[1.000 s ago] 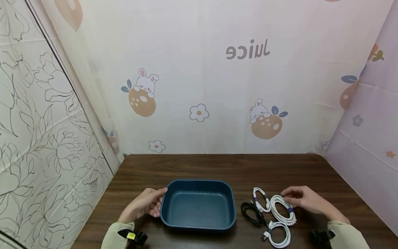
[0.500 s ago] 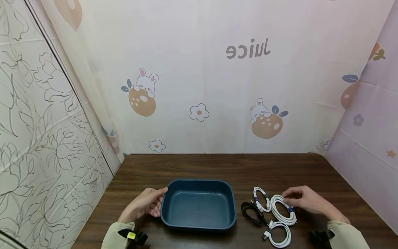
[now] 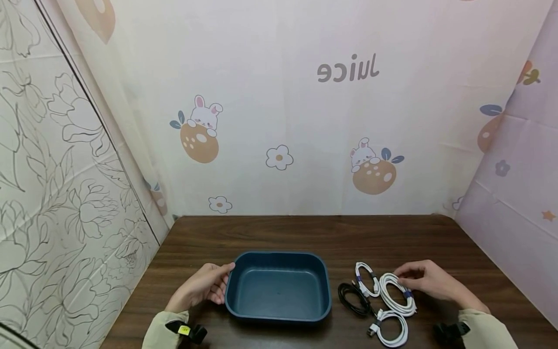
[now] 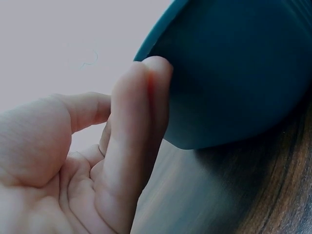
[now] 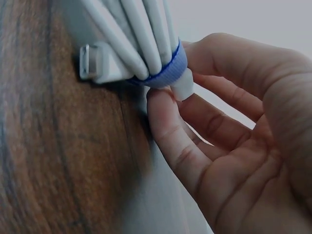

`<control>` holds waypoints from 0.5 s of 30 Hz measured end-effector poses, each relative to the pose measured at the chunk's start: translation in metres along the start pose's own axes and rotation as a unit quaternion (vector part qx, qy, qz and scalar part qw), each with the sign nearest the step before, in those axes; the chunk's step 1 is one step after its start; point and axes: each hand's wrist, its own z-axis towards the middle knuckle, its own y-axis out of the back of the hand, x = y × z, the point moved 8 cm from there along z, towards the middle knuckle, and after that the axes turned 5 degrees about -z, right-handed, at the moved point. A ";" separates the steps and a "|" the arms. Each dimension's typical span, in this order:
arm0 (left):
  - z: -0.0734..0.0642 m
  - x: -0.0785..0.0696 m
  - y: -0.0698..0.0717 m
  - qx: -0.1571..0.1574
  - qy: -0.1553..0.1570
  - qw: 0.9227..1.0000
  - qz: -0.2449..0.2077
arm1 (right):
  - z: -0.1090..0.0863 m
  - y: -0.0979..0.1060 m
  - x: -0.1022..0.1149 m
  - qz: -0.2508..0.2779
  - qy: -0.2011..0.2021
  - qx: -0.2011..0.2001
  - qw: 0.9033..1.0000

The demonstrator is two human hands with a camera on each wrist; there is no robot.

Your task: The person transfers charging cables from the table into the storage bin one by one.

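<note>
A dark blue rectangular tray (image 3: pixel 279 315) stands on the table in the head view. My left hand (image 3: pixel 205 286) holds it by its left rim, thumb at the edge and the other fingers bent against the outer wall. In the left wrist view, fingertips (image 4: pixel 156 73) touch the tray's side (image 4: pixel 234 87). Right of the tray, my right hand (image 3: pixel 429 281) pinches the larger coiled white cable (image 3: pixel 404 309). The right wrist view shows fingers at that cable's blue-purple tie (image 5: pixel 168 68), with a metal-tipped plug (image 5: pixel 100 63) beside it.
Near the larger coil lie a smaller white cable (image 3: pixel 373 293), a black cable (image 3: pixel 357 310) and another white cable (image 3: pixel 405 329), all coiled. They rest on the dark wooden table (image 3: pixel 270 232). Patterned cloth (image 3: pixel 283 116) hangs behind the table and along both sides.
</note>
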 end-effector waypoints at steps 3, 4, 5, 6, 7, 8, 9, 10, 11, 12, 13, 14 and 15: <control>0.000 0.000 0.000 0.001 -0.001 1.000 0.001 | 0.000 0.001 0.001 0.003 0.008 -0.002 1.000; 0.000 0.000 0.000 0.001 -0.001 1.000 0.001 | 0.000 0.001 0.001 0.004 0.009 -0.002 1.000; -0.001 0.000 0.000 0.000 -0.001 1.000 0.001 | 0.000 0.001 0.001 0.004 0.010 -0.002 1.000; -0.001 -0.001 0.000 0.000 -0.002 1.000 0.001 | 0.000 0.002 0.001 0.004 0.012 -0.003 1.000; -0.001 -0.001 0.000 -0.001 -0.002 1.000 0.001 | 0.000 0.002 0.002 0.003 0.013 -0.003 1.000; -0.001 -0.001 0.000 -0.002 -0.002 1.000 0.001 | 0.000 0.002 0.001 0.003 0.014 -0.004 1.000; -0.001 -0.001 0.000 -0.003 -0.002 1.000 0.001 | 0.001 0.003 0.001 0.003 0.015 -0.004 1.000; -0.001 -0.001 0.000 -0.004 -0.001 1.000 0.001 | 0.001 0.003 0.001 0.002 0.017 -0.005 1.000; -0.001 -0.001 0.000 -0.004 -0.002 1.000 0.001 | 0.001 0.003 0.001 0.002 0.019 -0.006 1.000; -0.002 -0.001 -0.001 -0.003 -0.002 1.000 0.002 | 0.001 0.003 0.001 0.002 0.021 -0.008 1.000; -0.002 -0.001 -0.001 -0.002 -0.002 1.000 0.002 | 0.001 0.003 0.001 0.002 0.023 -0.009 1.000; -0.002 -0.001 -0.002 -0.001 -0.002 1.000 0.003 | 0.001 0.004 0.001 0.002 0.025 -0.010 1.000; -0.002 -0.002 -0.002 0.001 -0.003 1.000 0.004 | 0.001 0.004 0.001 0.001 0.028 -0.011 1.000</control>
